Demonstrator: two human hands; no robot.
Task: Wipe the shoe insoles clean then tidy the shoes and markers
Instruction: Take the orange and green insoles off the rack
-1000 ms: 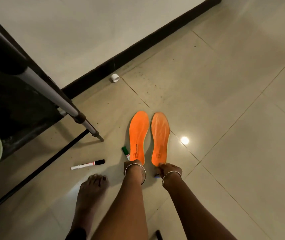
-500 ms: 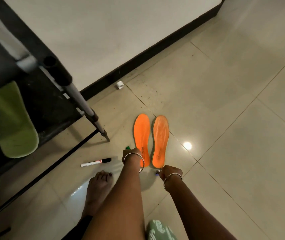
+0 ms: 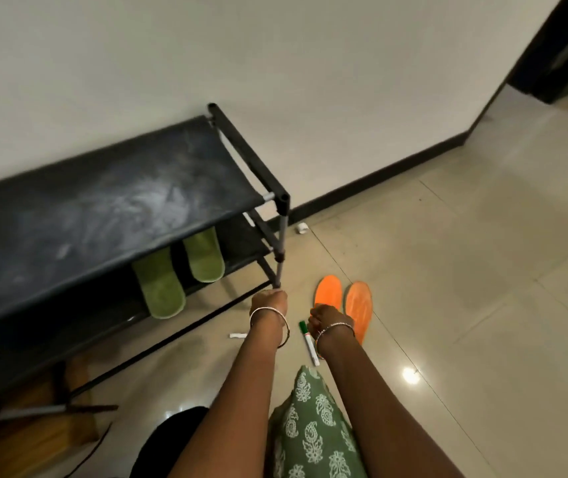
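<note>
Two flat orange foam insoles lie together on the beige tiled floor beside a green-capped white marker. The right hand hangs over one heel and the left hand is nearby. Their fingers are hidden, so it cannot be told whether they are apart or together.

left hand, right hand: fingers hidden under knuckles, grip unreadable. heel of orange foam insole behind right hand. white marker pen mostly behind left forearm. black fabric shoe rack cut by left edge.

we see a glossy tiled floor — on it lie two orange insoles side by side, a green-capped marker just beside them, a second marker partly hidden — and a black shoe rack stands there.
</note>
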